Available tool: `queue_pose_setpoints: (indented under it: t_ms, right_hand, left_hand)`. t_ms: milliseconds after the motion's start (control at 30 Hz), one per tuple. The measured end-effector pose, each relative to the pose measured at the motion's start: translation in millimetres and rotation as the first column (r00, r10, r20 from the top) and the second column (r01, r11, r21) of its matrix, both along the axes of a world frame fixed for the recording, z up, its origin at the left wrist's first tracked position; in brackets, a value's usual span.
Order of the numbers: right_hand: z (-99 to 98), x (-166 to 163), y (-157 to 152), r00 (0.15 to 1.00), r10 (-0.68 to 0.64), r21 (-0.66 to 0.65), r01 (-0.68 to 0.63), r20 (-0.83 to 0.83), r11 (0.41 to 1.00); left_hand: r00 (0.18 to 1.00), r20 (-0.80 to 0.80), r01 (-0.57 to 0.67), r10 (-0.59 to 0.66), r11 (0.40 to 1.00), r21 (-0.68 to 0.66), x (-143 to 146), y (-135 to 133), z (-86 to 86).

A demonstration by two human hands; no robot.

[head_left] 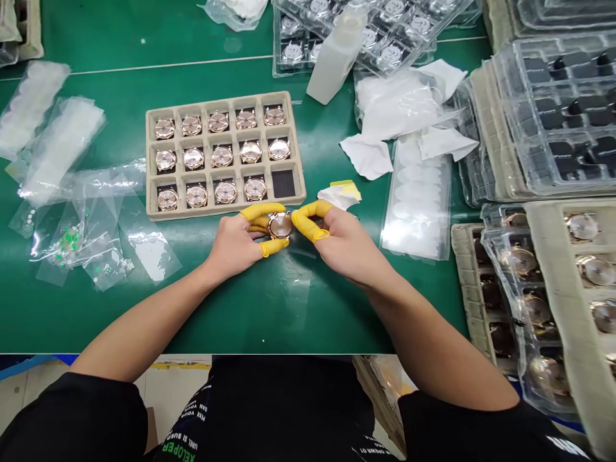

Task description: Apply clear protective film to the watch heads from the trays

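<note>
My left hand [238, 244], with yellow finger cots, is closed around a rose-gold watch case [280, 225] just above the green table. My right hand [337, 240], also in yellow cots, pinches at the right side of the same watch case. Directly behind my hands lies a beige compartment tray [152, 168] filled with several watch cases; its bottom-right cell [283, 183] is empty and black.
Clear plastic bags [62, 154] lie at the left. A white squeeze bottle [337, 54] and white wipes [409, 109] sit behind right. Stacked clear blister trays [563, 109] and beige trays of watch cases [553, 289] fill the right side. The table's front edge [269, 353] is close to my body.
</note>
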State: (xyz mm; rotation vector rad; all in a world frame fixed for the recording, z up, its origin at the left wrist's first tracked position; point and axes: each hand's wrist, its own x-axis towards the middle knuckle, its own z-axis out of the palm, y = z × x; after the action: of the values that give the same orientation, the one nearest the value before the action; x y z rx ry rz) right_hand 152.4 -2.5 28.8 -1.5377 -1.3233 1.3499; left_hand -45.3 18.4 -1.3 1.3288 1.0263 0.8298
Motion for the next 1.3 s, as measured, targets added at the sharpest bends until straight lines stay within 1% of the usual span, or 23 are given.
queue_pose_setpoints:
  t_ms: [267, 467, 600, 800, 1133, 1300]
  right_hand:
    - [-3.1, -7.5, -4.8, 0.998, -0.007, 0.034, 0.005, 0.063, 0.999]
    - [-7.5, -7.1, -3.6, 0.999, -0.005, 0.044, 0.004, 0.039, 0.999]
    - [-6.4, -6.8, -3.5, 1.000, -0.019, 0.040, 0.018, 0.015, 0.999]
    - [-3.7, -8.3, -3.6, 0.999, -0.034, 0.048, 0.032, 0.023, 0.998]
    - [-6.7, -6.9, -3.2, 0.999, -0.031, 0.049, 0.032, -0.018, 0.998]
    - [-7.3, -7.3, -3.3, 1.000, -0.027, 0.065, 0.027, -0.004, 0.998]
  left_hand:
    - [1.000, 0.008, -0.003, 0.003, 1.000, -0.008, 0.7, 0.7, 0.4]
    - [1.000, -0.009, 0.006, -0.006, 1.000, -0.003, 0.6, 0.8, 0.4]
    - [1.000, -0.006, -0.001, 0.001, 1.000, -0.007, 1.0, 0.5, 0.6]
    - [1.000, -0.021, -0.010, 0.010, 1.000, -0.005, 1.6, -0.3, 2.2]
    - [1.000, -0.019, -0.006, 0.006, 1.000, 0.002, 2.1, 0.3, 1.4]
    - [0.999, -0.045, 0.000, 0.001, 1.000, 0.014, 1.6, 0.3, 1.6]
